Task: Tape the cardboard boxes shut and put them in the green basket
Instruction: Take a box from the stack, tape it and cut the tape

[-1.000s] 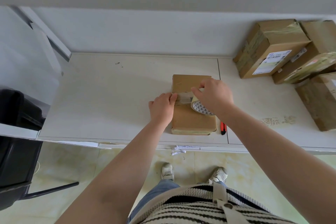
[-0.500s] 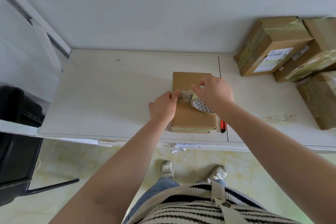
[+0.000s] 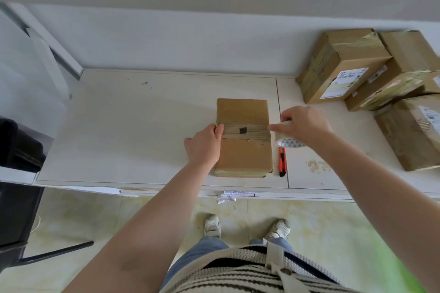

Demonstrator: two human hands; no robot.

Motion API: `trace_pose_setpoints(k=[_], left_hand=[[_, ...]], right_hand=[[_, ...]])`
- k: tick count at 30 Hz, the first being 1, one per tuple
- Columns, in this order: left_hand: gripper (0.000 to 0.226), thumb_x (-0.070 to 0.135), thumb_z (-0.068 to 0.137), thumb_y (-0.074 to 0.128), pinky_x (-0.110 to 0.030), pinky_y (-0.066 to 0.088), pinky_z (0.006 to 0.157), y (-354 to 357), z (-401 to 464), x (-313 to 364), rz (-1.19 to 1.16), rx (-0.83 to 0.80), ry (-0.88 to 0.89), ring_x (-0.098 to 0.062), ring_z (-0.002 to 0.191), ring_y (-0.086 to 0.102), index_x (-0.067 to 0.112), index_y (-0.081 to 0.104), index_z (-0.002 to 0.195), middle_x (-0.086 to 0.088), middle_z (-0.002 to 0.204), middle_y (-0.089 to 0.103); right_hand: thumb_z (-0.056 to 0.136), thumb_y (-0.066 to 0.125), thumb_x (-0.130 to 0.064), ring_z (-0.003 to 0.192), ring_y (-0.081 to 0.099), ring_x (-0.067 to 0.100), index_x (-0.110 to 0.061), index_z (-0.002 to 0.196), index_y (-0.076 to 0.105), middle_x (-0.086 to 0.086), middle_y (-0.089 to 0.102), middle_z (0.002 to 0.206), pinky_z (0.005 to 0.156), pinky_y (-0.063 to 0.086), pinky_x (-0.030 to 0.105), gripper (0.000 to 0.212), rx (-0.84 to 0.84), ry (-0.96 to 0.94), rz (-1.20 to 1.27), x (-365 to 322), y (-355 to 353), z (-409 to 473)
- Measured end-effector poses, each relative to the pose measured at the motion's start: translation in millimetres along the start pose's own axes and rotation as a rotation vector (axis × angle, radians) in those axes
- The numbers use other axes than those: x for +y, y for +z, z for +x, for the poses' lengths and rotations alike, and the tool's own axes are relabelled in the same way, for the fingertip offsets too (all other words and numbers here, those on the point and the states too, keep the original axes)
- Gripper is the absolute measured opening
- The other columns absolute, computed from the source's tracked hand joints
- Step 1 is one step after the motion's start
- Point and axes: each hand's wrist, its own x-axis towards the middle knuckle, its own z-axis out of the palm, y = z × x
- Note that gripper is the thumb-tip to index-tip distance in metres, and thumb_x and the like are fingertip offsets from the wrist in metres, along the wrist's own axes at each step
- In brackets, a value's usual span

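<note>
A flat brown cardboard box [image 3: 242, 152] lies on the white table [image 3: 133, 126] near its front edge. A strip of clear tape [image 3: 245, 131] runs across the box's middle from left to right. My left hand [image 3: 204, 146] presses the tape's end against the box's left edge. My right hand [image 3: 302, 126] grips the tape roll [image 3: 287, 140] just past the box's right edge, with the strip stretched to it. The green basket shows only as a green blur [image 3: 404, 264] at the bottom right.
A red box cutter [image 3: 282, 162] lies on the table right of the box. Several taped cardboard boxes [image 3: 371, 71] are stacked at the back right. A black chair [image 3: 16, 173] stands on the left. A scrap of tape backing [image 3: 226, 197] hangs off the table's front edge.
My right hand has pulled the tape roll rightward from the box's middle to past its right edge, laying a strip across the box. My left hand stayed at the left edge.
</note>
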Motion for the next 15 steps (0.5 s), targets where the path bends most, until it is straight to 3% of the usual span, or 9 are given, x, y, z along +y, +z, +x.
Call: trace_pose_setpoints(k=[8, 10, 13, 15], left_hand=[[0.045, 0.046, 0.105, 0.018, -0.035, 0.027, 0.076, 0, -3, 0, 0.018, 0.008, 0.019, -0.026, 0.071, 0.052, 0.02, 0.043, 0.079, 0.006, 0.062, 0.048], [0.048, 0.049, 0.104, 0.017, -0.037, 0.031, 0.08, -1, -2, 0, -0.015, -0.041, -0.014, -0.026, 0.076, 0.055, 0.02, 0.046, 0.081, 0.005, 0.067, 0.052], [0.055, 0.053, 0.103, 0.015, -0.043, 0.034, 0.093, -5, -1, -2, -0.131, -0.171, -0.061, -0.023, 0.085, 0.055, 0.02, 0.058, 0.1, 0.002, 0.085, 0.061], [0.056, 0.052, 0.103, 0.015, -0.04, 0.031, 0.09, -7, -1, -6, -0.068, -0.166, -0.013, -0.023, 0.082, 0.055, 0.019, 0.06, 0.099, 0.003, 0.082, 0.061]], right_hand=[[0.078, 0.066, -0.062, 0.069, 0.056, 0.013, -0.021, 0.066, 0.064, -0.004, 0.062, 0.074, 0.053, 0.04, 0.024, 0.042, -0.117, 0.075, 0.242, 19, 40, 12], [0.079, 0.066, -0.06, 0.07, 0.056, 0.012, -0.021, 0.067, 0.064, -0.003, 0.063, 0.075, 0.053, 0.04, 0.023, 0.041, -0.141, 0.078, 0.281, 20, 42, 14], [0.082, 0.065, -0.058, 0.074, 0.059, 0.014, -0.023, 0.069, 0.066, -0.002, 0.065, 0.078, 0.055, 0.042, 0.024, 0.037, -0.201, 0.078, 0.329, 21, 42, 16], [0.083, 0.064, -0.057, 0.078, 0.06, 0.014, -0.025, 0.072, 0.068, -0.003, 0.066, 0.079, 0.056, 0.044, 0.025, 0.034, -0.225, 0.059, 0.367, 19, 43, 15]])
